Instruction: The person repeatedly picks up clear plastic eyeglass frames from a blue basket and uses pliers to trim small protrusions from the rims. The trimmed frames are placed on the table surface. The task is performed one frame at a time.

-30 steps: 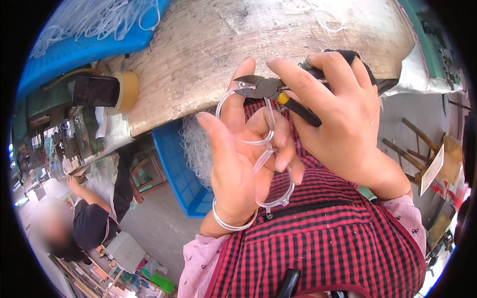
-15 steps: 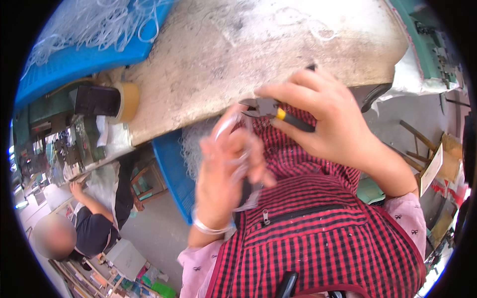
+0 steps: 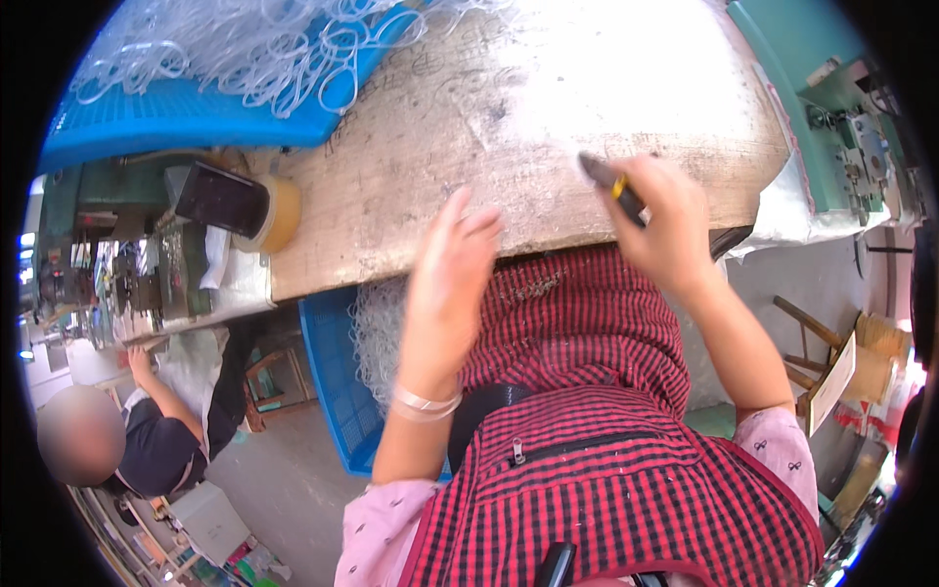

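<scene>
My right hand [image 3: 670, 220] is closed around a pair of cutting pliers [image 3: 599, 171] with black-and-yellow handles. It holds them over the front part of the worn wooden table [image 3: 460, 161], jaws pointing up and left. My left hand [image 3: 450, 279] is raised at the table's front edge, slightly blurred, with fingers stretched out and nothing visible in them. A clear band [image 3: 426, 403] circles my left wrist. At the upper left, a heap of clear plastic loops [image 3: 264, 54] fills a blue basket [image 3: 196, 115]. More clear loops [image 3: 377, 333] lie in a lower blue basket [image 3: 328, 377] beside my lap.
A phone [image 3: 223, 199] leans against a roll of tan tape [image 3: 284, 213] at the table's left end. Green machines [image 3: 831, 117] stand at the right. A wooden chair [image 3: 861, 372] is at the lower right. Another person [image 3: 171, 440] sits at the left.
My hands have moved apart. My left hand has risen toward the table edge, and the clear strands at its fingers are gone. My right hand has shifted right with the pliers.
</scene>
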The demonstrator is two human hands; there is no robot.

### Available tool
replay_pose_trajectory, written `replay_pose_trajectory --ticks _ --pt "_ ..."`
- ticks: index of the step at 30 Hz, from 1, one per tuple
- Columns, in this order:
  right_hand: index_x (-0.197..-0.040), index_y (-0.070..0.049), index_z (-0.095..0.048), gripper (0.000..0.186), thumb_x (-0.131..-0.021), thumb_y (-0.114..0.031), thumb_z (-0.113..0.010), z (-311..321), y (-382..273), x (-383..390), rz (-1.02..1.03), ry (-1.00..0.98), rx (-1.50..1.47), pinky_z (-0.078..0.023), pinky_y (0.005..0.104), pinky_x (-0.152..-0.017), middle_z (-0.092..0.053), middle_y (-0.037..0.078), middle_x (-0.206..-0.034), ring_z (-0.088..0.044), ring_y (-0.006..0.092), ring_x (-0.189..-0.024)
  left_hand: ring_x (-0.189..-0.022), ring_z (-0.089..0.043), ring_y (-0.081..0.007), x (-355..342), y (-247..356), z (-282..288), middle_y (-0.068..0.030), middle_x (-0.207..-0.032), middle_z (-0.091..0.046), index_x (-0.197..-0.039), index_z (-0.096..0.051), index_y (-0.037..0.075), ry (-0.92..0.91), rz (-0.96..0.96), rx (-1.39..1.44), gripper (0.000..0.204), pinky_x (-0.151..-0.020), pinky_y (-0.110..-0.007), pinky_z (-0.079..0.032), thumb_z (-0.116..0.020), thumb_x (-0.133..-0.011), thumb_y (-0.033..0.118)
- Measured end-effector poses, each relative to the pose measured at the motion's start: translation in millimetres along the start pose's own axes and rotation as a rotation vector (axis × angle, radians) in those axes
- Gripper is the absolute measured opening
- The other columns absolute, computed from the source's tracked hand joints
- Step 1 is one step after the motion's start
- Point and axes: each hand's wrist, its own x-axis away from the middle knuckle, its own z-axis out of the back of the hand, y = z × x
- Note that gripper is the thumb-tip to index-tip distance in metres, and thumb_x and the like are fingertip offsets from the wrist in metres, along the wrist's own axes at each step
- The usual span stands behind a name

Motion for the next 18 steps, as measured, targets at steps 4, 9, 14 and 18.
replay_pose_trajectory --ticks 4,9,14,18 --pt "-0.098 -0.013 -0.065 0.033 -0.067 -0.009 -0.075 6 -71 20 0.073 -0.2 -0.261 -0.047 0.0396 -0.059 -0.061 0.005 -0.081 -0.061 0.0266 -0.074 -0.104 -0.065 -0.0275 -28 8 -38 -0.019 -0.118 -0.063 -0.146 -0.04 -0.001 0.065 0.284 0.571 0.053 -0.091 -0.042 -0.056 -0.051 -0.107 0.034" --pt "-0.105 -0.015 -0.072 0.045 -0.061 -0.011 -0.081 27 -53 14 0.102 -0.175 -0.25 -0.046 0.0338 -0.062 -0.06 0.002 -0.082 -0.055 0.0226 -0.071 -0.066 -0.053 -0.0166 -30 30 -3 -0.0066 -0.082 -0.055 -0.133 -0.05 -0.003 -0.052 0.181 0.598 0.047 -0.064 -0.036 -0.052 -0.037 -0.11 0.036" --pt "-0.112 -0.024 -0.074 0.051 -0.062 -0.014 -0.077 36 -56 4 0.297 -0.251 -0.135 -0.043 0.0334 -0.059 -0.059 -0.001 -0.089 -0.052 0.0201 -0.073 -0.059 -0.04 -0.0105 -33 61 6 -0.001 -0.075 -0.044 -0.13 -0.053 -0.005 -0.259 0.207 0.475 0.051 -0.053 -0.027 -0.039 -0.034 -0.111 0.038" --pt "-0.118 -0.025 -0.073 0.059 -0.059 -0.022 -0.078 41 -62 -2 0.413 -0.283 -0.016 -0.044 0.0356 -0.064 -0.058 0.002 -0.097 -0.054 0.0247 -0.078 -0.057 -0.036 -0.0086 -32 70 0 0.0002 -0.075 -0.043 -0.133 -0.051 -0.006 -0.256 0.241 0.417 0.054 -0.05 -0.024 -0.036 -0.034 -0.11 0.04"
